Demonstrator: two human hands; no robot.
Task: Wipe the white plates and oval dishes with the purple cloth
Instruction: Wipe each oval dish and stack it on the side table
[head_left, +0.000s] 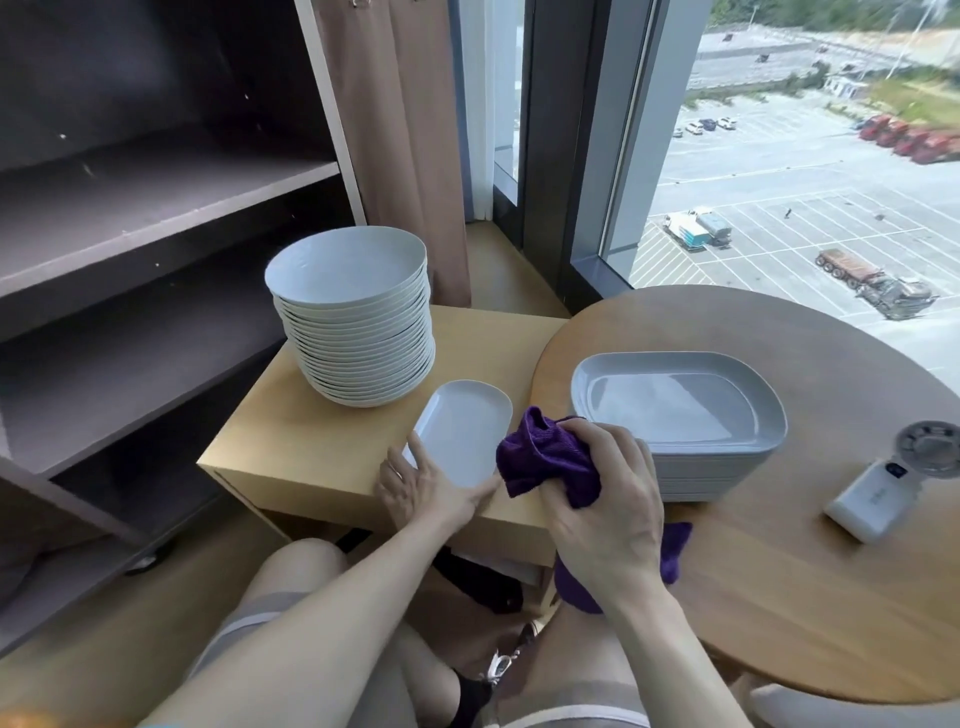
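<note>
One white oval dish (462, 428) is held at its near end by my left hand (428, 486), thumb on top and fingers at the left edge, above the small wooden side table (291, 447). My right hand (605, 499) grips the bunched purple cloth (545, 457) at the dish's right edge; more cloth hangs below my wrist. A tall stack of round white plates (358, 317) stands on the side table behind the dish. A stack of larger oval dishes (680, 410) sits on the round wooden table (810, 597) to the right.
A small white handheld fan (883, 483) lies on the round table at the right. Dark empty shelves (156, 218) stand to the left, a curtain (410, 156) and a large window behind. My knees are below the tables.
</note>
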